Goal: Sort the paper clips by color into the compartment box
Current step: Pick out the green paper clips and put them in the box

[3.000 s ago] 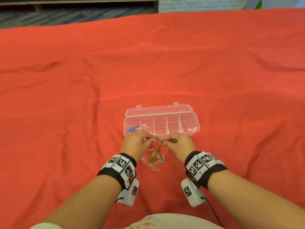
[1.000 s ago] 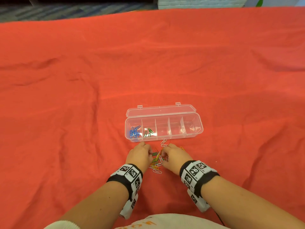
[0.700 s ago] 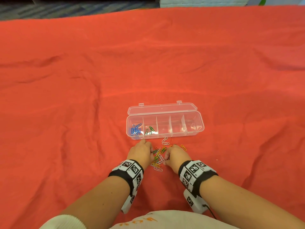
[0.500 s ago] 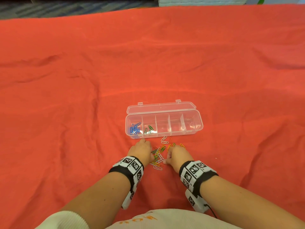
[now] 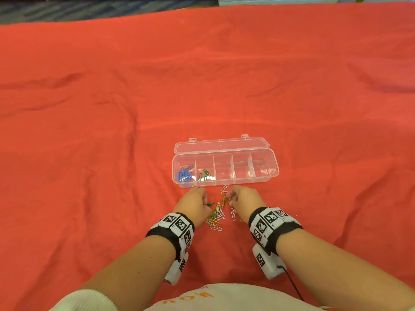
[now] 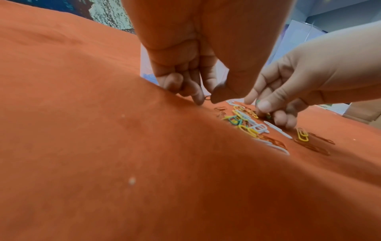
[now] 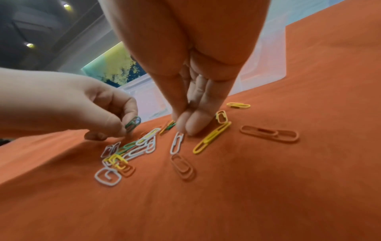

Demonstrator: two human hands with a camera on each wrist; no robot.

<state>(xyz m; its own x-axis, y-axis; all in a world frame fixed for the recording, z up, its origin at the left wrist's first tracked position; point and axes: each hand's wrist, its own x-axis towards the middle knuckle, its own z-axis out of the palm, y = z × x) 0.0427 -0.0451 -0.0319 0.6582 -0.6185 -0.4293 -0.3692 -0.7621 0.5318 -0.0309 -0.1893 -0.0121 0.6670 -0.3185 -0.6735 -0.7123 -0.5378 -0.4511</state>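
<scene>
Before the compartment box point(image 5: 225, 163), left hand point(image 5: 195, 204) pinches a green clip point(image 7: 133, 123) lying crosswise; right hand point(image 5: 243, 199) fingertips pinch together.

One clear compartment box point(image 5: 225, 163) with five compartments, two hands, one loose heap of paper clips point(image 5: 217, 215).
</scene>
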